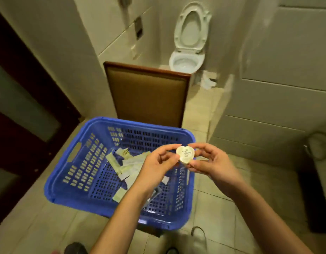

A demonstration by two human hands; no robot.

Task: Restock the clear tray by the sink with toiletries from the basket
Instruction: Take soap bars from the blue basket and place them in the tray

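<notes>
Head view, frame centre | left hand (159, 160) and right hand (211, 162) pinch heart-shaped soap packet (185, 155), print illegible | above blue basket (70, 171) right rim; sachets (121, 167) partly hidden; clear tray unseen

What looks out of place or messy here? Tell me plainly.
The blue basket sits on a chair in a bathroom, its sachets strewn loosely. Torn white paper litters the floor beside the toilet. Both hands hold a round soap.
</notes>
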